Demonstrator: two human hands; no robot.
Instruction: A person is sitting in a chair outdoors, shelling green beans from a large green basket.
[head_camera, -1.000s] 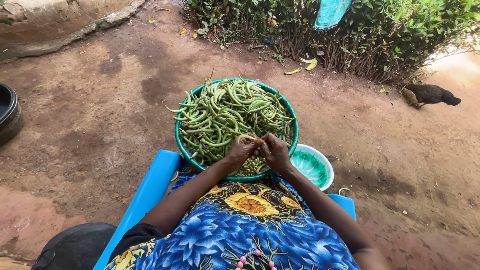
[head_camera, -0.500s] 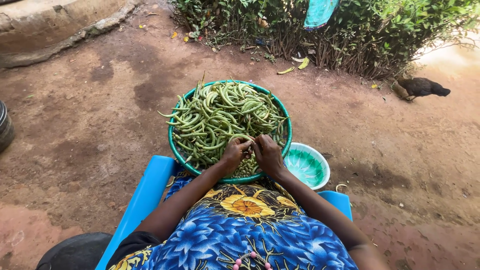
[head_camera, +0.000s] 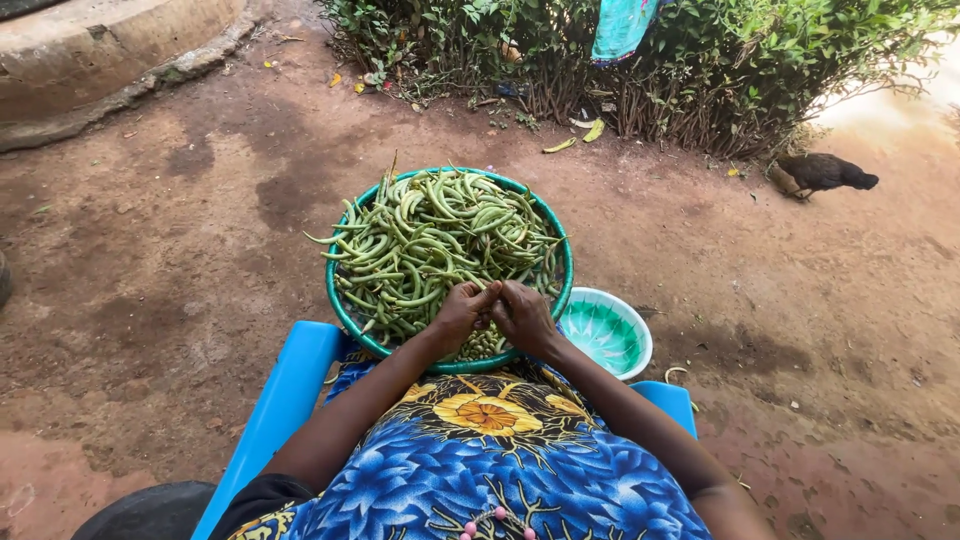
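A round green basin (head_camera: 340, 302) heaped with long green bean pods (head_camera: 430, 235) rests on my lap, over a blue and yellow patterned cloth (head_camera: 480, 450). Above its near edge my left hand (head_camera: 458, 314) and my right hand (head_camera: 524, 314) meet, fingertips together, pinching one green bean pod (head_camera: 492, 292) between them. Small shelled beans (head_camera: 482, 343) lie in the basin just under my hands.
A small green and white bowl (head_camera: 606, 332) sits at my right, beside the basin. I sit on a blue plastic seat (head_camera: 285, 400). Reddish dirt ground surrounds me; a hedge (head_camera: 700, 60) stands behind, a dark hen (head_camera: 820, 173) at right, a stone kerb (head_camera: 90, 60) far left.
My hands have stayed joined over the basin's near edge, working the pod. The view has shifted, so everything sits slightly further left. The hen has barely moved.
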